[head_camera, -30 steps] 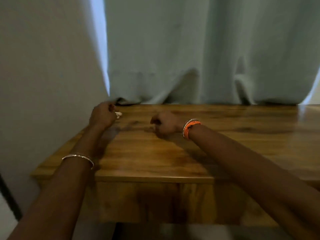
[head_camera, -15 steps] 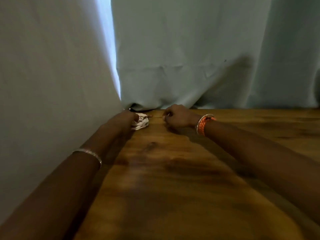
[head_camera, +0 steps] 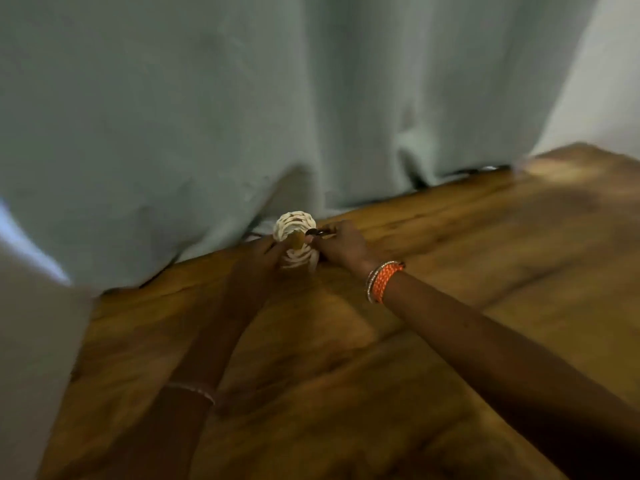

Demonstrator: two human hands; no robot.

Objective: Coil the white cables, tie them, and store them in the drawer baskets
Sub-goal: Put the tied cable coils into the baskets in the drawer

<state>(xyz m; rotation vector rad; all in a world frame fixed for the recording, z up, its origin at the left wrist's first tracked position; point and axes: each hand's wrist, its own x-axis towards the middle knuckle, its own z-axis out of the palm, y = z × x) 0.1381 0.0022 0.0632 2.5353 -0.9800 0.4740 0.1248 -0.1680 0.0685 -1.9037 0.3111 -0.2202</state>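
Note:
A coiled white cable (head_camera: 294, 225) stands upright as a ring near the far edge of the wooden table (head_camera: 450, 258), close to the curtain. My left hand (head_camera: 263, 251) holds the coil from the left, its thumb through the ring's middle. My right hand (head_camera: 343, 245), with an orange bracelet at the wrist, pinches a small dark piece at the coil's right side; what it is stays unclear in the blur. No drawer or basket is in view.
A pale grey-green curtain (head_camera: 242, 116) hangs along the table's far edge and brushes the tabletop behind the coil. A white wall (head_camera: 31, 341) runs along the left side. The frame is blurred by head motion.
The view swung left and closer. The coil, lying flat by my left hand before, now stands upright between both hands, and my right hand has closed in on its right side.

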